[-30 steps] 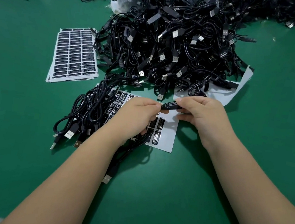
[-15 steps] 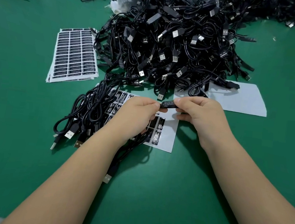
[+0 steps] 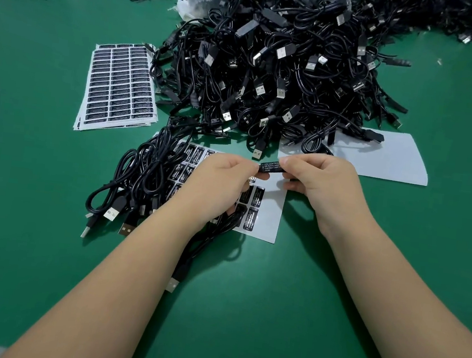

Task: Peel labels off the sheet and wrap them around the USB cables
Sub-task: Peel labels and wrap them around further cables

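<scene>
My only view is the head camera, wide-angle, looking forward and down, close above both forearms. The hands (image 3: 275,183) meet at centre frame; the cable pile (image 3: 276,71) fills the upper middle.

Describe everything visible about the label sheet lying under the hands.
The partly used white label sheet lies flat on the green table, its long side running left to right. Glossy black rectangular labels with white print remain on it; the right part is bare backing. A bundle of black USB cables overlaps its left end. The left hand and right hand above hide its middle.
</scene>
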